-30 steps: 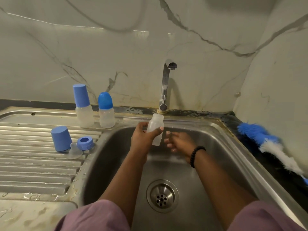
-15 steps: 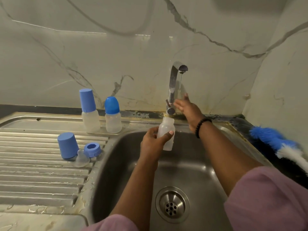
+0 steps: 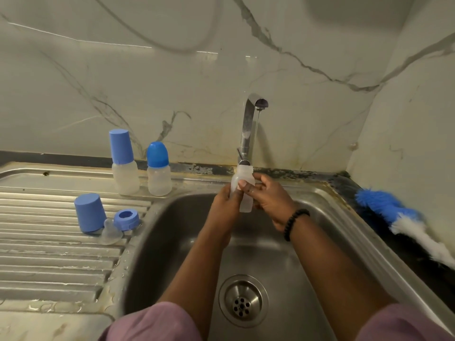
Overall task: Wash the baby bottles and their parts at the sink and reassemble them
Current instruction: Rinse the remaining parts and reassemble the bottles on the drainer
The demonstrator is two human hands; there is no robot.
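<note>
Open clear bottle point(image 3: 242, 190) upright under tap – two capped bottles point(image 3: 125, 178) on drainboard

bare forearms, short mauve sleeves point(image 3: 157, 321), perhaps beaded black bracelet point(image 3: 294, 223) on right wrist

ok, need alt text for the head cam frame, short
Both hands, left and right, hold an open clear baby bottle upright over a steel sink beneath a thinly running tap. On the drainboard at left stand two capped bottles, a loose blue cap, a ring and a teat; a brush lies at right.
</note>
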